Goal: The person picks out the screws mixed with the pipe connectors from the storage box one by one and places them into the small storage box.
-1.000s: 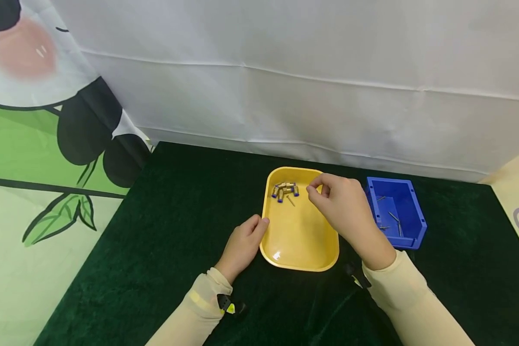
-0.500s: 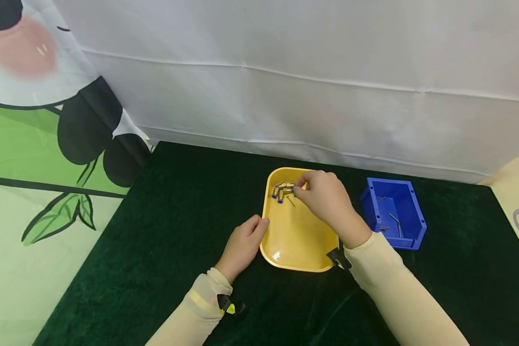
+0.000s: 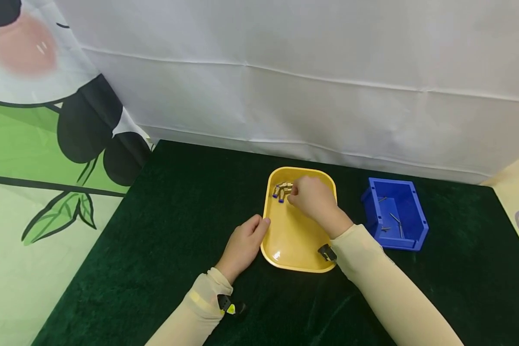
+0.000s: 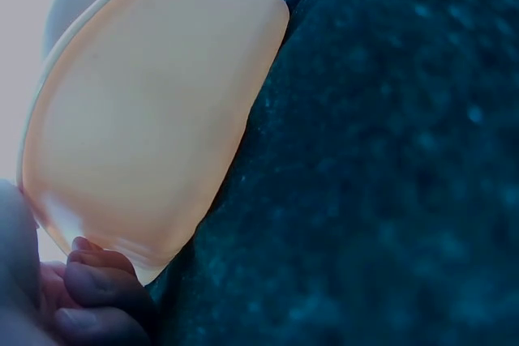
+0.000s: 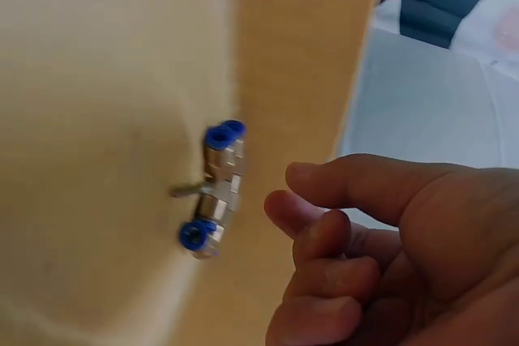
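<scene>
With the thumb over the rim and curled fingers beneath, my left hand (image 3: pixel 243 245) grips the left side of a yellow tray (image 3: pixel 294 230). Several brass push-fit fittings with blue collars (image 3: pixel 281 194) lie in a cluster at the tray's far left. Over that cluster is my right hand (image 3: pixel 313 199), its fingers bent. In the right wrist view, the fingers (image 5: pixel 324 257) curl loosely, and nothing shows between thumb and forefinger. A small screw (image 5: pixel 188 190) sticks out beside the fittings (image 5: pixel 217 188) there; my right hand hides it in the head view.
To the right of the tray stands a blue open-front bin (image 3: pixel 400 244) with several screws (image 3: pixel 395 218) inside. Both rest on a dark green cloth (image 3: pixel 186 202). A white curtain (image 3: pixel 285 105) hangs behind the table's far edge.
My right hand has moved left and down from the tray's right rim to the fittings, now covering the screw. The left hand stays on the tray.
</scene>
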{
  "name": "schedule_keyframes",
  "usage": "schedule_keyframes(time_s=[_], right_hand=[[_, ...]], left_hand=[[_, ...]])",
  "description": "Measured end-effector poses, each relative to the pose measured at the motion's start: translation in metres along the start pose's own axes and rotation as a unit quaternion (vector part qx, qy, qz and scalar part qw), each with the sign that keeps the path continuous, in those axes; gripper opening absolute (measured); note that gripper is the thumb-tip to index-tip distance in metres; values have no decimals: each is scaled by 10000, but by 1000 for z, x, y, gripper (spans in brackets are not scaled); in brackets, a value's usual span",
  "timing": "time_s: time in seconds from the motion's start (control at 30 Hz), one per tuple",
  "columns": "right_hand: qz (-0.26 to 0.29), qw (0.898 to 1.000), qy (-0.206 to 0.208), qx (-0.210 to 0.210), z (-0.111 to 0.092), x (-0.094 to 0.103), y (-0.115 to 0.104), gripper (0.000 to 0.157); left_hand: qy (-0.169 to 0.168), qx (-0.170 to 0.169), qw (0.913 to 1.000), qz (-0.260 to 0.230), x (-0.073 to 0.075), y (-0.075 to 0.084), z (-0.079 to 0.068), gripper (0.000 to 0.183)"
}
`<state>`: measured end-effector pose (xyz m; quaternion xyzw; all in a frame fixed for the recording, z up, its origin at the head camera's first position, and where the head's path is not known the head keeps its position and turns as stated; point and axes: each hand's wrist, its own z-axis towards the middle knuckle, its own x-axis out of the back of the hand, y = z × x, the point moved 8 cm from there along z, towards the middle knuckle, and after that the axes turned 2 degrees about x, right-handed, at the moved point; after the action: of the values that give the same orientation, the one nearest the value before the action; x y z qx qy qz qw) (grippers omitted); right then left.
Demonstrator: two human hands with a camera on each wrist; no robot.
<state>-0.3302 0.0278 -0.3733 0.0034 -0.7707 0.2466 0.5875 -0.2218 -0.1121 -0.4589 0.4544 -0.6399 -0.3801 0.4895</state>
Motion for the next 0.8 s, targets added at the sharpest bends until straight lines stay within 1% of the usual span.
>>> schedule_keyframes(time_s=[0.13, 0.23, 0.33, 0.4, 0.63, 0.8], right_hand=[[-255, 9996, 15, -111, 4, -13, 3, 14], [-433, 9989, -58, -188, 6, -22, 5, 12], [-605, 9978, -120, -227, 7, -28, 7, 11], [-643, 9974, -107, -298, 7, -29, 11, 10], [-692, 9968, -24, -394, 9, -28, 13, 9], [-837, 9955, 147, -424, 8, -26, 14, 16]], left_hand=[[-11, -20, 10000, 3, 0, -1, 0, 45], [-19, -33, 10000, 22, 0, -1, 1, 45], [7, -21, 10000, 44, 0, 0, 0, 44], [2, -13, 10000, 51, -1, 1, 1, 44], [-6, -13, 10000, 35, 0, 1, 0, 44], [-21, 2, 10000, 27, -1, 0, 1, 44]])
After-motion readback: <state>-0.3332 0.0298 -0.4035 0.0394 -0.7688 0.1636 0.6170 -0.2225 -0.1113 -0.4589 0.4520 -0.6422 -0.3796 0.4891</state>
